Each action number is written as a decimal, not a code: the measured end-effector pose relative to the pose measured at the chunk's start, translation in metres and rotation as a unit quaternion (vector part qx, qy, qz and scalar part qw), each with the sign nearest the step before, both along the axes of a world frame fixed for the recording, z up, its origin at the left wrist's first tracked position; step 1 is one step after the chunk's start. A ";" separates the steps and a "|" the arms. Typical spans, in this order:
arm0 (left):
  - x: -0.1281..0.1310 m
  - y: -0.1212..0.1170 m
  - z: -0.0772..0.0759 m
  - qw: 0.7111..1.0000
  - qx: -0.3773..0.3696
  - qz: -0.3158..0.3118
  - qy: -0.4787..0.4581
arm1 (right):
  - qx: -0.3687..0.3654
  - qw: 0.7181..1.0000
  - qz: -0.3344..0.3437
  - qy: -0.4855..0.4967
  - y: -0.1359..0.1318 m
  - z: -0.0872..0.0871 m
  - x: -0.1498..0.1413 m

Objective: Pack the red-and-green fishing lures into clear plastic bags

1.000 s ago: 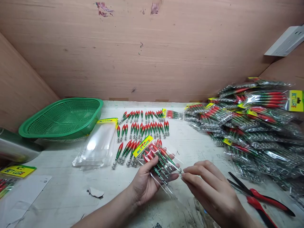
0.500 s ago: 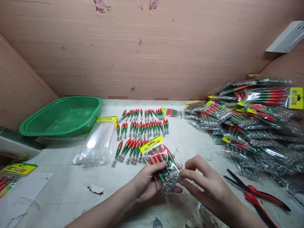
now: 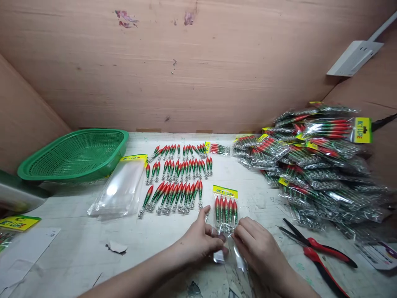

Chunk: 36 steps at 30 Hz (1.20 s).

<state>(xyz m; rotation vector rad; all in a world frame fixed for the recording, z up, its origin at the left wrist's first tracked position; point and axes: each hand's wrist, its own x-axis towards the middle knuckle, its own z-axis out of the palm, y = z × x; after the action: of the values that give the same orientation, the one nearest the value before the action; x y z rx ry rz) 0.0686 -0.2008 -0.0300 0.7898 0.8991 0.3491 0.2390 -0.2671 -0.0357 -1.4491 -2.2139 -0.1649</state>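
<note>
A clear plastic bag of red-and-green fishing lures (image 3: 226,213) lies in front of me, its yellow header card pointing away. At its lower left edge is my left hand (image 3: 203,238), thumb apart from the fingers, which curl onto the open end of the bag. My right hand (image 3: 260,246) is closed, pinching the bag's lower right corner. Loose clear film trails down between the hands. Just beyond the bag, several loose lures (image 3: 173,196) lie in rows, hooks toward me.
A stack of clear bags (image 3: 116,186) lies at left by a green basket (image 3: 74,153). Filled lure bags (image 3: 328,165) are heaped at right. Red-handled scissors (image 3: 328,248) and another red-handled tool (image 3: 322,269) lie near my right arm. A torn paper scrap (image 3: 117,247) is at left.
The bag of lures has come down from my raised left hand to the table, now upright in view. My right hand has closed on its lower end. The view has shifted slightly right.
</note>
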 end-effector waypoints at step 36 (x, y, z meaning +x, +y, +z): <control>-0.028 -0.012 -0.005 0.912 0.347 -0.118 0.183 | 0.012 0.951 -0.309 0.010 -0.095 0.000 0.114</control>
<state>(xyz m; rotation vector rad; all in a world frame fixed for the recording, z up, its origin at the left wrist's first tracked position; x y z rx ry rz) 0.0401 -0.2125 -0.0351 1.6513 1.0213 0.3103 0.3525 -0.3618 -0.0356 -2.0738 -1.6634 -0.3772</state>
